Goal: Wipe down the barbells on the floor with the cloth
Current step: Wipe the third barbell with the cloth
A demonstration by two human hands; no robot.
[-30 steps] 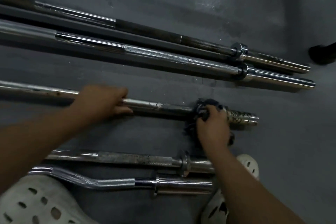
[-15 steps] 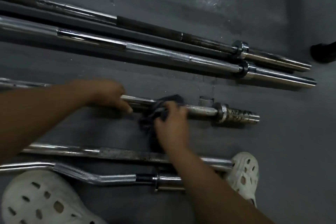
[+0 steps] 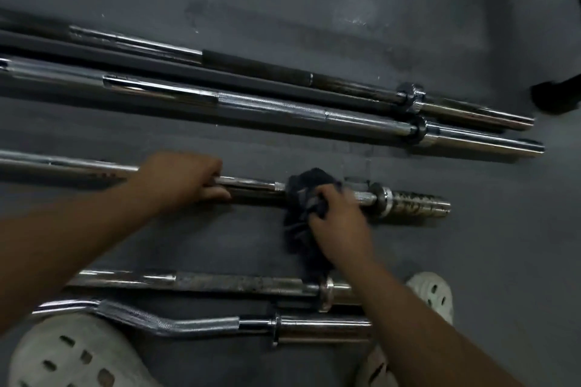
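Several barbells lie side by side on the dark grey floor. The middle barbell [image 3: 251, 184] is a thin chrome bar with a collar and a rusty threaded end at the right. My left hand [image 3: 180, 177] grips its shaft left of centre. My right hand [image 3: 336, 217] presses a dark cloth [image 3: 306, 195] around the same shaft, just left of the collar. Part of the cloth hangs down onto the floor below the bar. The hand is blurred from motion.
Two long chrome barbells [image 3: 283, 110] and a black bar lie beyond the middle one. Nearer me lie a rusty straight bar [image 3: 235, 282] and a curl bar [image 3: 176, 322]. My white perforated clogs [image 3: 75, 355] sit at the bottom. A black object [image 3: 553, 97] sits far right.
My right hand slid the cloth left along the middle bar from the collar, then back right toward the collar. My left hand kept its grip on the shaft.
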